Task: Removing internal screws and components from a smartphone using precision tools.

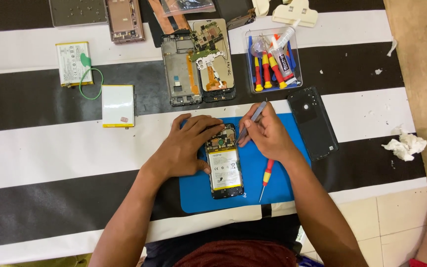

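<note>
- Head view, looking straight down on a black-and-white striped table cover [50, 153] with a blue work mat [282, 183] at centre.
- Opened phone [224, 161] lying back-up on the mat, rear cover off, white battery [224, 169] and upper circuit board exposed.
- Long axis running away from the body, nearly upright in the picture; board end far, charging end near, top leaning very slightly left.
- Left hand [186, 148] spread flat, fingers [208, 126] curled over the phone's top-left edge, thumb against its left side, pinning it down.
- Right hand [269, 134] pinching metal tweezers [251, 121], tips aimed down-left at the board's upper right corner.
- Best done, by judgement, with the wrist resting on the mat, tips kept low and shallow, frame held firm, no pressure on the battery.
- Red-and-yellow screwdriver [267, 177] lying free on the mat, just right of the phone.
- Dark back cover [314, 121] beside the mat's right edge.
- Clear tool tray [273, 59], two stripped phone frames [197, 62] and two loose batteries [117, 105] farther off.
</note>
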